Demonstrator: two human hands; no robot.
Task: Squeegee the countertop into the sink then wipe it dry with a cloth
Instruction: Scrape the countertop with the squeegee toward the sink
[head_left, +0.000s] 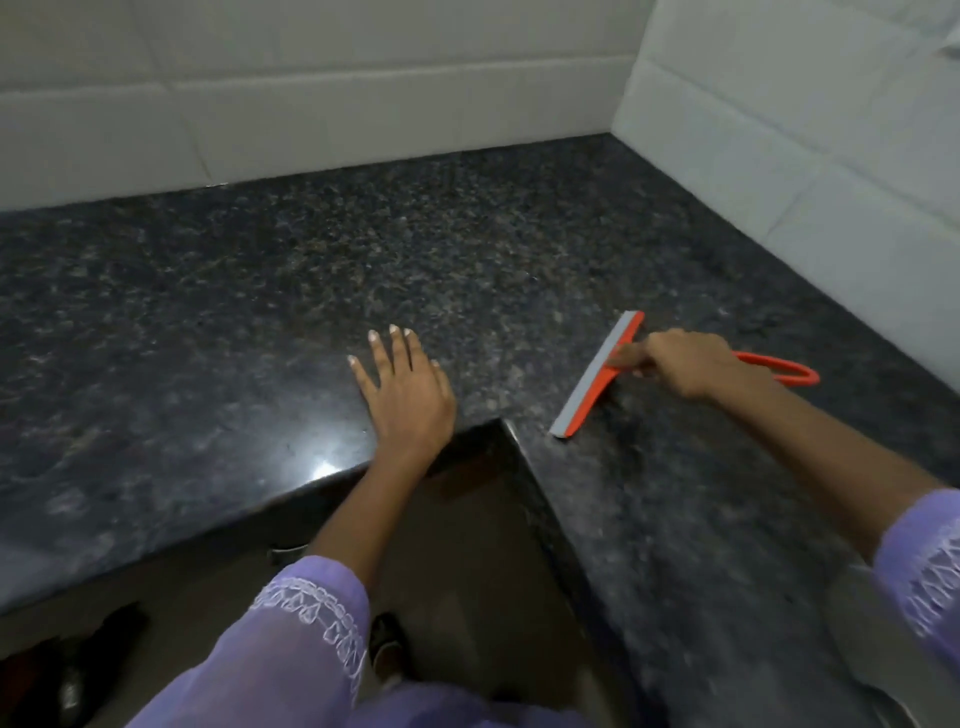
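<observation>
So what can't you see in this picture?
- The sink: nowhere in the head view, past the picture's edges.
- A cloth: a grey blurred shape sits cut off at the lower right corner; too blurred to name.
- The squeegee handle's middle: covered by the right hand.
- Water on the countertop: the speckled stone and glare hide any wetness.
- Under the left hand: its flat palm covers that spot.

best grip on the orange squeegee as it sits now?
Grip the squeegee by its loop handle, near the neck behind the blade, coming from the right, as the right hand does now. The grey blade edge faces left across the countertop, so a handle-side hold likely suits a leftward pull.
</observation>
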